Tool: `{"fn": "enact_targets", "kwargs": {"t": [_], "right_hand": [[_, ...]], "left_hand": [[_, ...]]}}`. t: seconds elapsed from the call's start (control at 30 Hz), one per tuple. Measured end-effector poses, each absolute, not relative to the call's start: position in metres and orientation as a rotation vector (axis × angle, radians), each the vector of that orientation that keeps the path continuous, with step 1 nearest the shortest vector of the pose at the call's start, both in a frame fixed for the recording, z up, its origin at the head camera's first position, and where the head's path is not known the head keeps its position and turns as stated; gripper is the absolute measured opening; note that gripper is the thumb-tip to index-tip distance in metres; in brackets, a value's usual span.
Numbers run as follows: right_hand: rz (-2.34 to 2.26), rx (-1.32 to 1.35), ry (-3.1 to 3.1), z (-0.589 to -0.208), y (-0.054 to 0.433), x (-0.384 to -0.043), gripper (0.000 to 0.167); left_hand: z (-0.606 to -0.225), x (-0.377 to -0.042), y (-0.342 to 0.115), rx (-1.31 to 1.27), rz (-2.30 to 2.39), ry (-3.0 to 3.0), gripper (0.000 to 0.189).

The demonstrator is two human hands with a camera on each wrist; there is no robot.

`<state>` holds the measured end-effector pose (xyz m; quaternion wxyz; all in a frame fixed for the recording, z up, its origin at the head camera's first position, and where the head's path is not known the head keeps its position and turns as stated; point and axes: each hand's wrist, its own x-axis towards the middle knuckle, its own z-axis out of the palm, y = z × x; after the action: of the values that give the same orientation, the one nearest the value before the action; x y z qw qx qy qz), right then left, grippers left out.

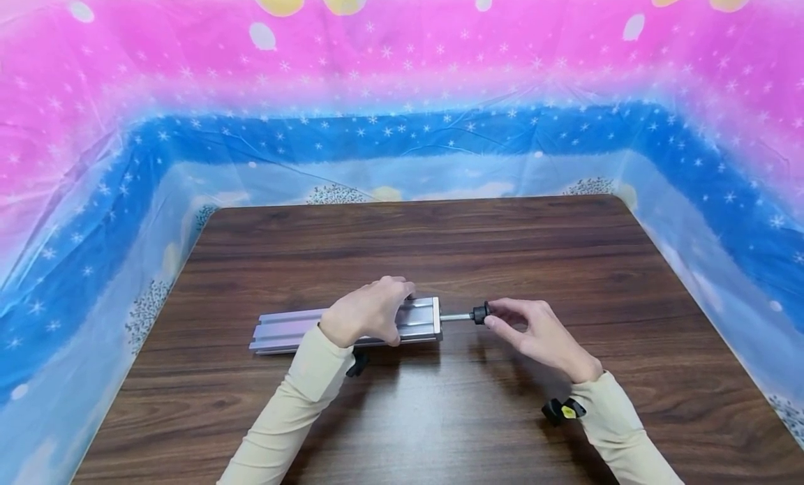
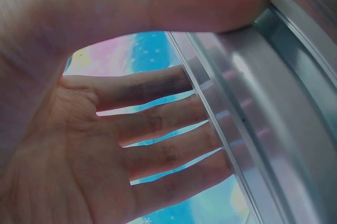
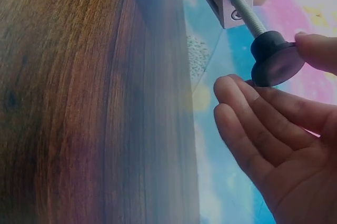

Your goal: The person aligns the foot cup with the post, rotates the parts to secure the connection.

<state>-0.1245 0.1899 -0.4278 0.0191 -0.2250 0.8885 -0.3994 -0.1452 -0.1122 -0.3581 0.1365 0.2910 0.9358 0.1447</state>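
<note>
A silver aluminium profile point(image 1: 285, 329) with lengthwise grooves lies crosswise in front of me, its shadow on the table below. My left hand point(image 1: 370, 312) grips it near its right end, thumb on the near side and fingers across the far side, as the left wrist view shows too. From its end plate point(image 3: 228, 16), fixed with bolts, sticks out a threaded rod point(image 3: 249, 17) that ends in a black round levelling foot point(image 3: 279, 63). My right hand point(image 1: 543, 335) pinches the foot's rim between thumb and index finger; its other fingers extend beside the foot.
The dark wood-grain table point(image 1: 408, 244) spreads out around both hands. A pink and blue snowflake-patterned cloth point(image 1: 402, 129) hangs behind it and along its sides. Black wrist cameras point(image 1: 554, 411) are strapped below the hands.
</note>
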Motion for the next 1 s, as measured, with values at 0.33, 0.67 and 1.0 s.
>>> {"fn": "enact_targets", "kwargs": {"t": [0.33,0.67,1.0], "right_hand": [[-1.184,-0.698,2.714,-0.4273,0.1906,-0.1269,0.032],[-1.347,-0.951,2.716,-0.4248,0.1908,-0.1207,0.056],[-1.336,-0.922,2.719,-0.424,0.1921,-0.1225,0.049]], "left_hand": [[-0.3594,-0.1454,-0.111,0.845,0.409,2.705,0.054],[-0.3574,-0.1455,-0.1137,0.826,0.416,2.706,0.055],[-0.3591,-0.1462,-0.1132,0.844,0.428,2.705,0.056]]}}
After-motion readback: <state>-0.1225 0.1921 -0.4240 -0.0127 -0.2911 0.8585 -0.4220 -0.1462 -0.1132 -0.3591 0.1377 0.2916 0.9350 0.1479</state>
